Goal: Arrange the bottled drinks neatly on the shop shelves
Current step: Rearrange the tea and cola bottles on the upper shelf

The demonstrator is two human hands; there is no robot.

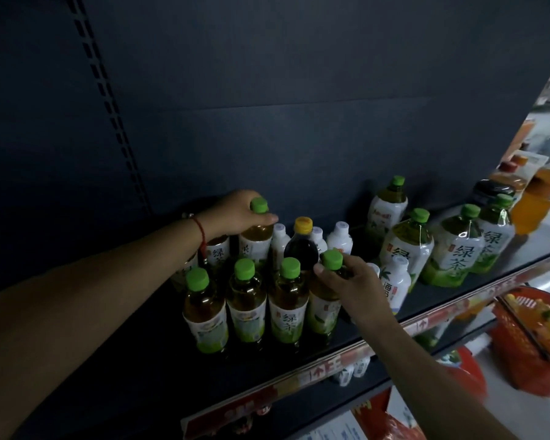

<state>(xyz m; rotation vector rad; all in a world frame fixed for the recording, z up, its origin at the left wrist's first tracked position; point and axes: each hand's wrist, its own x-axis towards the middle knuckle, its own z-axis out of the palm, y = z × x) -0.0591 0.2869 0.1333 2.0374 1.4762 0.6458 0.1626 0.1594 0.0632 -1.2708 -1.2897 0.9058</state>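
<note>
your left hand (235, 214) is curled around the neck of a green-capped tea bottle (257, 231) in the back row, thumb and fingers closed just under its cap, with a red string bracelet (200, 231) on the wrist. your right hand (346, 281) pinches the neck of another green-capped tea bottle (326, 300) at the right end of the front row, fingertips pressed in around the cap from the near side. both bottles stand upright on the dark shelf (140, 369). just left of your right hand, three more tea bottles (248, 303) stand side by side in the same front row, caps level and labels facing you. between your two hands stands a dark bottle with a yellow cap (301, 246), flanked by small white bottles (339, 238) behind it. just right of your right hand, partly hidden by your wrist, is a white bottle with a printed label (394, 281). farther right of that hand stand bigger green tea bottles (454, 249), loosely spaced and some tilted, and beyond them orange drink bottles (534, 204) at the shelf's far end. below your right forearm runs the red and white price strip (331, 363) along the shelf's front edge, and down past it to the right sits a red shopping basket (521, 344) with yellowish items inside, too blurred to identify.
</note>
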